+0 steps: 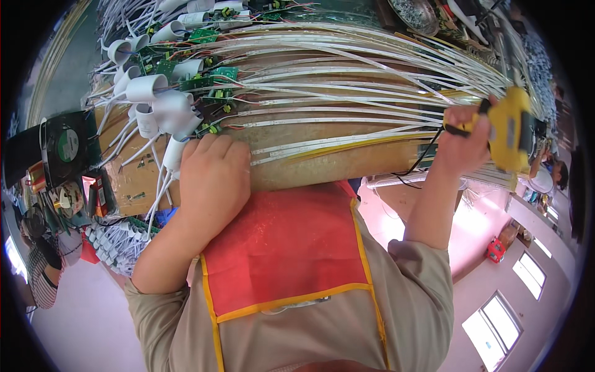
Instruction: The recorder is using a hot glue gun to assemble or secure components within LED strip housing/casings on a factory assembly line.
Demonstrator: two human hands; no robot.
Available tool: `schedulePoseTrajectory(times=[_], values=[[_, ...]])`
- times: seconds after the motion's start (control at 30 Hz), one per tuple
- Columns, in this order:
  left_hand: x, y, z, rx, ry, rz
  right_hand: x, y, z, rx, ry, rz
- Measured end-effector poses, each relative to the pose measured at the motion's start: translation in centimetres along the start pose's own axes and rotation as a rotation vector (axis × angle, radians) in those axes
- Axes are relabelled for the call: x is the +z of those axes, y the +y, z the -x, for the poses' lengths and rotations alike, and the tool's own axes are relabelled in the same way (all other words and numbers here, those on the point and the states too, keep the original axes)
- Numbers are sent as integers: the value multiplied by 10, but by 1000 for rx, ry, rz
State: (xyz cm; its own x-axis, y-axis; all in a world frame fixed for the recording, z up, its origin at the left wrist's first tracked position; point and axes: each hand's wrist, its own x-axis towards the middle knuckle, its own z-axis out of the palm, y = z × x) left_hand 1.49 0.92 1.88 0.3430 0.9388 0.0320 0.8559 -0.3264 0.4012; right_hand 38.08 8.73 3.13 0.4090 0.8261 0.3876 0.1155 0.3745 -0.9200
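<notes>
My left hand (215, 170) is closed, fingers curled down at the near edge of the bench, and what they grip is hidden beneath them. A white plastic lamp cap (175, 152) touches its left side, and a green circuit board (209, 127) lies just beyond the knuckles. From under the hand's right side runs a white LED strip (279, 158). My right hand (462, 139) is wrapped round the handle of a yellow and black glue gun (511, 130), held up over the right ends of the strips. A black cord (426, 152) hangs below that hand.
Many white strips (347, 87) fan across the brown board (347, 158), wired to circuit boards and caps at the left. A black fan (65, 147) stands far left. A metal bowl (416, 15) sits at the back right. Another person (46, 273) is at the left edge.
</notes>
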Motion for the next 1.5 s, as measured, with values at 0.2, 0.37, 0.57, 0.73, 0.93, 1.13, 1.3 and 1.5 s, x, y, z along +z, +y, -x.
schedulePoseTrajectory(times=[0.2, 0.37, 0.57, 0.73, 0.93, 1.13, 1.3, 1.5], values=[[-3, 0, 1, 10, 6, -9, 8, -4, -7, 341, -122, 140], [1, -2, 4, 28, 47, -14, 3, -12, 40, 475, -354, -236], [5, -5, 5, 44, 68, -41, -8, -22, 131, 587, -630, -257], [7, -5, 5, 47, 76, -51, -31, -16, 156, 445, -1026, 101], [5, -4, 4, 51, 71, -56, -56, -6, 179, 575, -978, 52], [6, -4, 4, 39, 60, -63, -44, -11, 170, 461, -1000, 148], [5, -4, 5, 34, 56, -58, -43, -13, 168, 494, -995, 176], [4, -4, 5, 31, 43, -46, -45, -15, 171, 530, -953, 208]])
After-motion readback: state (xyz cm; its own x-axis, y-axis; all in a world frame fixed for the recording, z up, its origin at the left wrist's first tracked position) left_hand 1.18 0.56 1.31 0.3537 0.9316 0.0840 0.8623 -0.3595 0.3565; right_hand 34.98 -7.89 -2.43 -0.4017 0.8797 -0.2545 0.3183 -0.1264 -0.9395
